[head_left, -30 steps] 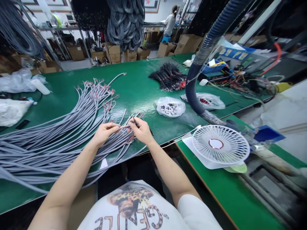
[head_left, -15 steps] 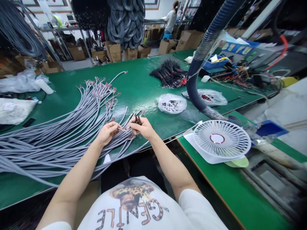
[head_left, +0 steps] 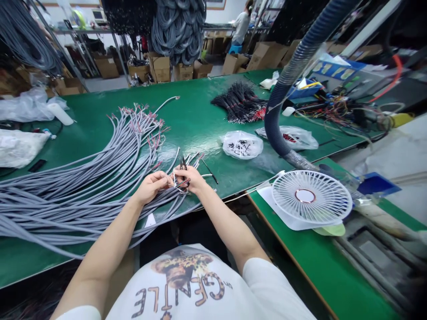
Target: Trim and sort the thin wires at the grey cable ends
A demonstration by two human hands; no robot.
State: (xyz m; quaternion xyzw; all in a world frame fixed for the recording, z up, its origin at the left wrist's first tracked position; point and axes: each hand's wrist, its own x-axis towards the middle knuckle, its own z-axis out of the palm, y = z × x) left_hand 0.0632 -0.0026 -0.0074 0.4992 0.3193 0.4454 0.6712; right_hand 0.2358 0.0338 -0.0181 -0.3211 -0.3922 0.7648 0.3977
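Note:
My left hand (head_left: 154,186) is closed in a pinch around the end of a grey cable, just above the pile of grey cables (head_left: 100,178). Close beside it, my right hand (head_left: 195,180) is closed around small dark nippers (head_left: 183,164), their tips pointing up and away from me. Thin coloured wires (head_left: 183,182), red and dark among them, show between the two hands with a whitish strand. My fingers hide most of the cable end and the tool's handles. Several cables in the pile have stripped ends with red and white wires.
A clear bag of small dark parts (head_left: 242,145) lies right of my hands, with a bundle of black wires (head_left: 238,102) behind it. A thick ribbed hose (head_left: 275,115) comes down near a white fan (head_left: 312,195). A person (head_left: 242,24) sits in the background.
My right hand has moved slightly left, closer to my left hand, and the nippers have turned more upright. More coloured wires now show between the hands.

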